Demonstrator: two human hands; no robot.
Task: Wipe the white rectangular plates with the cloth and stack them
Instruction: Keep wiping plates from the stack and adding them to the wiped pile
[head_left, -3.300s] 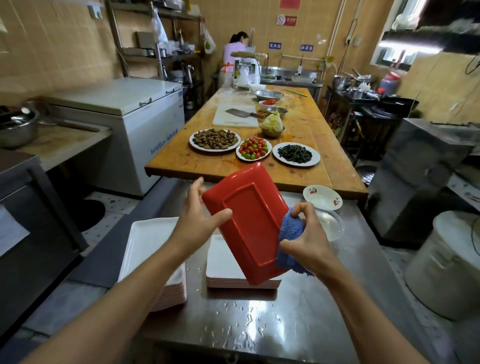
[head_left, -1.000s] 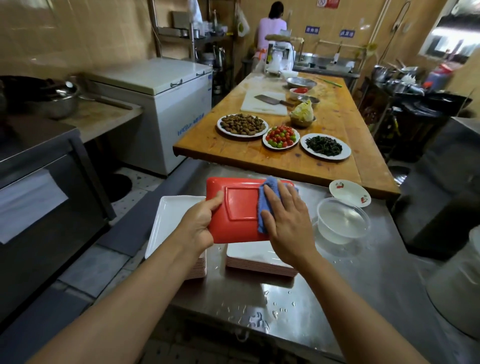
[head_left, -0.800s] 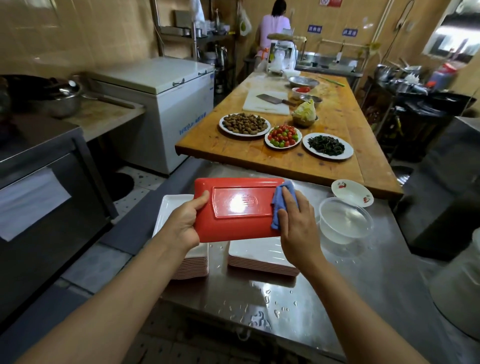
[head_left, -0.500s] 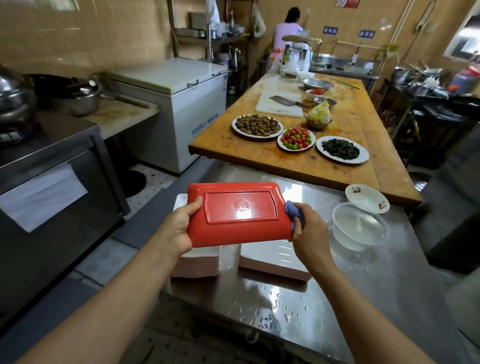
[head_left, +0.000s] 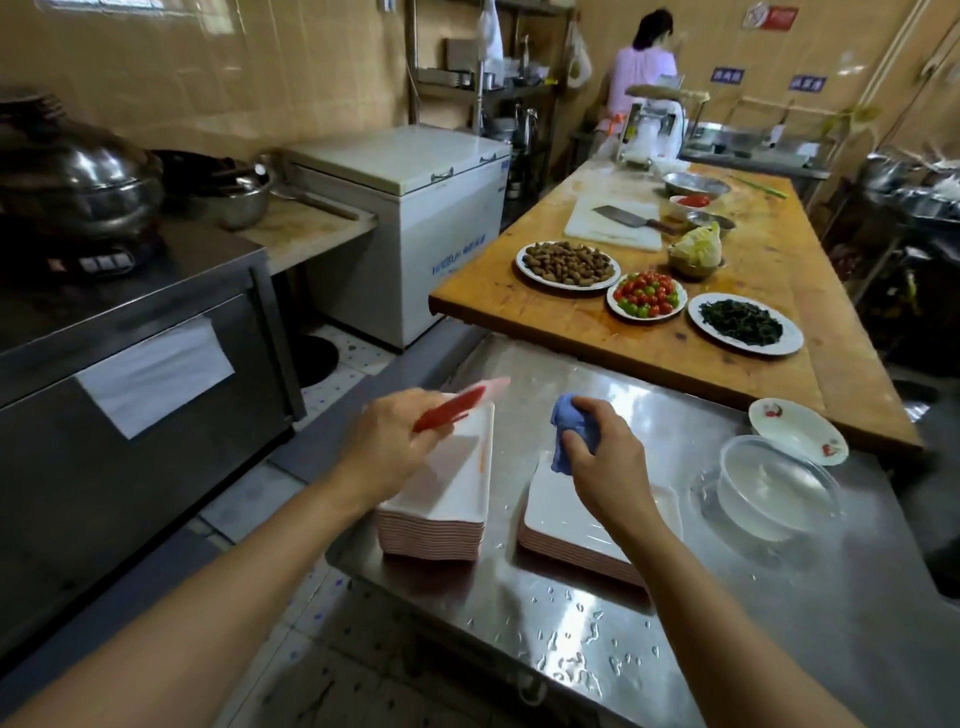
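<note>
My left hand (head_left: 387, 441) grips a rectangular plate (head_left: 457, 408) with a red underside, seen nearly edge-on and blurred, just above the tall left stack of white plates (head_left: 441, 514). My right hand (head_left: 597, 457) holds a bunched blue cloth (head_left: 569, 431) over the lower right stack of white plates (head_left: 571, 525). Both stacks stand on the wet steel table (head_left: 649, 613).
A clear plastic tub (head_left: 774, 488) and a small flowered dish (head_left: 797, 431) sit to the right on the steel table. Beyond it a wooden table (head_left: 779, 270) carries food plates, bowls and a cleaver on a board. A steel cabinet (head_left: 130, 405) stands left. A person works at the back.
My right hand let go of the plate and drew back with the cloth over the right stack. My left hand swung the plate left and down over the left stack.
</note>
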